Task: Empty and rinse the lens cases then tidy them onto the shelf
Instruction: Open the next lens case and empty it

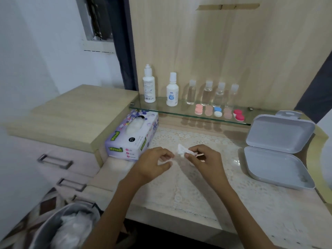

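Pinching a crumpled white tissue (180,150) between thumb and fingertips, the right hand (204,162) holds it just above the lace mat (197,187) that covers the counter. A pale, pinkish shape shows between this hand's fingers, but it is too blurred to say what it is. The left hand (152,164) sits just beside, its fingers curled toward the thumb and nipping a white scrap of the same tissue; the two hands are close together but not touching.

The lens cases (217,111) stand in a row of five on the glass shelf (161,109) behind the hands, each set lengthwise front to back — one pink, one beige, one blue and white, another beige, one red at the right end. Behind them on the shelf are four clear bottles (206,92), and to their left two white bottles (172,90), all upright.

A purple tissue box (131,135) lies on the counter left of the hands, one end tucked under the shelf's left end. To the right a grey plastic box (276,164) lies open, its lid tilted back. Down at lower left a waste bin (41,230) holds crumpled white material.
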Demonstrator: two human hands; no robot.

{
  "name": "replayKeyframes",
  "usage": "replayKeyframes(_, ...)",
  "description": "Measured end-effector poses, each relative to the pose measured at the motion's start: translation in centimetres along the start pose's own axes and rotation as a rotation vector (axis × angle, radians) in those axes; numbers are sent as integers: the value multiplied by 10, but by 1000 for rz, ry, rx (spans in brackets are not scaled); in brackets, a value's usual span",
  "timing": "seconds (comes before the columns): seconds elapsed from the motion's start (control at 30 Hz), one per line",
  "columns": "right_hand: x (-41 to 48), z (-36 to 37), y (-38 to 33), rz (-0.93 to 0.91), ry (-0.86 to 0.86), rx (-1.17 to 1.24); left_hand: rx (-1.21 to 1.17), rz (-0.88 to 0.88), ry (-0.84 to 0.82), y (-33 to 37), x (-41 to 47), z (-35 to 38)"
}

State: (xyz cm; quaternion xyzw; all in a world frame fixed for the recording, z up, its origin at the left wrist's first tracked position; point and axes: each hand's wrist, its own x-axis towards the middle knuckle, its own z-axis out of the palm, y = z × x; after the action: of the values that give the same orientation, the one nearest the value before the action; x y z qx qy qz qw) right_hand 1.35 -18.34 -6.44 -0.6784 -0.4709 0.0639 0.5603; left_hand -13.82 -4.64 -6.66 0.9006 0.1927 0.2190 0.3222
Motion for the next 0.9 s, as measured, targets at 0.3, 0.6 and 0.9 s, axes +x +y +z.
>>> replayKeyframes(0.3,-3,109,-46,-36,-217,141,75,-86,131,-43,-83,-79)
replayKeyframes(0.6,-41,237,-99,-93,-500,159,193,-366,258,-104,-188,-145)
replayKeyframes(0.9,-91,342,-79,-63,-709,-93,196,-715,232,-179,-270,-137)
